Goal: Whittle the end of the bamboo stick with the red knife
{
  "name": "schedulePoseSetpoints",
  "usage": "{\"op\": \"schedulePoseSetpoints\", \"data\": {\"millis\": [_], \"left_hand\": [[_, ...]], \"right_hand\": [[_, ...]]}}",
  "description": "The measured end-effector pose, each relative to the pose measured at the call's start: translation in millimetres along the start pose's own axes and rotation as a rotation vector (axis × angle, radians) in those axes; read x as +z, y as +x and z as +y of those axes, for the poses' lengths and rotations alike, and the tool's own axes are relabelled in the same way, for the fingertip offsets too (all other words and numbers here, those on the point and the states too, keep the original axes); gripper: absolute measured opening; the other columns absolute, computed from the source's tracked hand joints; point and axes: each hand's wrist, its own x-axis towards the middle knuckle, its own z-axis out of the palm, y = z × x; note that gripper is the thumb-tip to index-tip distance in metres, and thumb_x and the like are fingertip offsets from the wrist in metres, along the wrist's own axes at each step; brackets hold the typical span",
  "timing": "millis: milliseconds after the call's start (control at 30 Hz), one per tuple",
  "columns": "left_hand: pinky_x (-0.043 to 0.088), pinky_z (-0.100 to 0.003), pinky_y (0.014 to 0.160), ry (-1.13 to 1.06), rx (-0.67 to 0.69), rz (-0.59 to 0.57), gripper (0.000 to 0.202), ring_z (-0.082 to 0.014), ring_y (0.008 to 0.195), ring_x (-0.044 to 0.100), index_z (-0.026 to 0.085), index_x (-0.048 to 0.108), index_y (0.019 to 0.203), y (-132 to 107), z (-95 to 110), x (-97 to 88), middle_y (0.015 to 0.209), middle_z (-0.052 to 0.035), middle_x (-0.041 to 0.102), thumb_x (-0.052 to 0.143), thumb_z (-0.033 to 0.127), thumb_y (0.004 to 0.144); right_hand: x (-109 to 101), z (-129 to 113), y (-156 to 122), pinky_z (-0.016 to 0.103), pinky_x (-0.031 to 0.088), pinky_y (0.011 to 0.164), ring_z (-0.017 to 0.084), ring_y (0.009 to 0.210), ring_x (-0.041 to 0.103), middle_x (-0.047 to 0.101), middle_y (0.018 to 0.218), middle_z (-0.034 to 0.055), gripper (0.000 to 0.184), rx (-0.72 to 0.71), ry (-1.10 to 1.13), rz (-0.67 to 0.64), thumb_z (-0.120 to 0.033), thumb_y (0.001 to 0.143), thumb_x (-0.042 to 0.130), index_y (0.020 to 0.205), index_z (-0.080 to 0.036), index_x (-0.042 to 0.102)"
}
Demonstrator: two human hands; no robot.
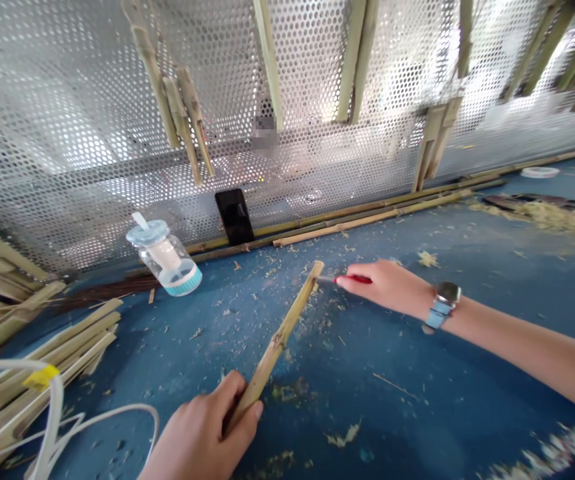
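Observation:
My left hand (202,427) grips the lower end of a split bamboo strip (277,343) at the bottom of the view, and the strip slants up and away from me. My right hand (387,287) holds a small red-handled knife (352,279) between its fingers. The short metal blade reaches left and sits at the strip's upper tip, apparently touching it. A wristwatch with a pale blue strap (442,307) circles my right wrist. Both hands are over the blue work surface (367,373), which is scattered with bamboo shavings.
A perforated metal panel (117,200) with bamboo pieces hanging on it stands behind the surface. A black phone (234,217), a lidded glass jar (164,257), and long bamboo stalks (367,220) lie along it. Split bamboo strips (42,360) and a white cable (52,413) lie at the left.

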Motion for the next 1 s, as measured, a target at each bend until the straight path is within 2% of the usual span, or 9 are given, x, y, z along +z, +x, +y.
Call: {"op": "schedulePoseSetpoints", "data": {"millis": [133,367,533,633,700,767,833,900,1000], "left_hand": [[0.032,-0.033,0.066,-0.023,-0.014,-0.037,0.028,-0.0207,0.068,0.060,0.028,0.048,0.089,-0.9,0.7,-0.8,0.078,0.0011,0.067,0.035,0.050,0.100],[0.027,-0.034,0.065,-0.021,-0.021,-0.030,0.026,-0.0208,0.065,0.056,0.028,0.046,0.088,-1.4,1.2,0.4,0.076,0.0015,0.064,0.035,0.049,0.099],[0.026,-0.033,0.065,-0.016,-0.025,-0.037,0.028,-0.0207,0.065,0.055,0.029,0.046,0.087,-1.3,2.1,0.3,0.073,0.0021,0.061,0.034,0.051,0.099],[0.026,-0.033,0.065,-0.024,-0.010,-0.034,0.030,-0.0204,0.065,0.054,0.029,0.043,0.085,-0.3,1.3,-0.1,0.072,0.0027,0.059,0.033,0.052,0.100],[0.026,-0.033,0.065,-0.030,-0.012,-0.013,0.029,-0.0206,0.065,0.054,0.029,0.041,0.084,1.2,-0.2,0.7,0.072,0.0028,0.058,0.032,0.053,0.099],[0.026,-0.033,0.065,-0.035,-0.007,0.010,0.029,-0.0207,0.065,0.055,0.029,0.040,0.084,2.9,-1.5,1.9,0.071,0.0028,0.057,0.033,0.053,0.098],[0.026,-0.033,0.065,-0.036,0.006,0.028,0.030,-0.0210,0.065,0.056,0.028,0.040,0.083,4.4,-1.7,2.3,0.071,0.0024,0.057,0.032,0.053,0.098],[0.028,-0.033,0.066,-0.030,0.013,0.021,0.031,-0.0219,0.067,0.059,0.028,0.041,0.084,5.0,-0.5,1.2,0.072,0.0017,0.060,0.031,0.054,0.098],[0.033,-0.033,0.068,-0.012,0.022,0.040,0.031,-0.0235,0.073,0.067,0.029,0.046,0.086,4.8,0.9,-1.2,0.076,0.0006,0.066,0.032,0.054,0.097]], "right_hand": [[9.3,-20.5,-11.6,0.031,0.025,0.052,0.012,0.046,0.042,0.053,0.055,-0.0013,0.050,-0.105,-0.055,-0.059,-0.065,0.101,0.042,0.076,-0.023,0.055],[-5.7,17.1,8.0,0.031,0.023,0.051,0.015,0.045,0.041,0.051,0.052,0.0000,0.052,0.104,-0.240,0.151,-0.068,0.100,0.040,0.078,-0.024,0.058],[7.1,-10.0,-8.3,0.030,0.025,0.051,0.014,0.046,0.046,0.057,0.056,0.0007,0.054,-0.057,-0.131,0.034,-0.068,0.102,0.039,0.083,-0.023,0.063],[8.9,-3.7,-3.8,0.029,0.027,0.052,0.016,0.049,0.050,0.060,0.060,0.0021,0.058,-0.025,-0.218,0.070,-0.069,0.103,0.037,0.093,-0.021,0.067],[7.4,14.7,7.5,0.030,0.036,0.057,0.020,0.060,0.060,0.069,0.073,0.0072,0.059,0.027,-0.336,0.170,-0.064,0.106,0.033,0.105,-0.019,0.070],[7.5,30.8,17.4,0.037,0.048,0.073,0.028,0.089,0.069,0.076,0.103,0.0161,0.056,0.024,-0.461,0.301,-0.055,0.109,0.031,0.122,-0.016,0.070],[10.8,32.4,18.0,0.049,0.051,0.095,0.036,0.122,0.064,0.069,0.137,0.0226,0.055,-0.020,-0.546,0.380,-0.048,0.109,0.033,0.139,-0.014,0.065],[16.5,15.3,3.4,0.057,0.048,0.109,0.040,0.141,0.053,0.057,0.155,0.0246,0.058,-0.074,-0.569,0.366,-0.046,0.108,0.038,0.151,-0.012,0.058],[23.3,-30.7,-50.8,0.059,0.046,0.117,0.041,0.151,0.046,0.049,0.164,0.0223,0.061,-0.225,-0.500,0.258,-0.047,0.106,0.048,0.154,-0.011,0.057]]}}
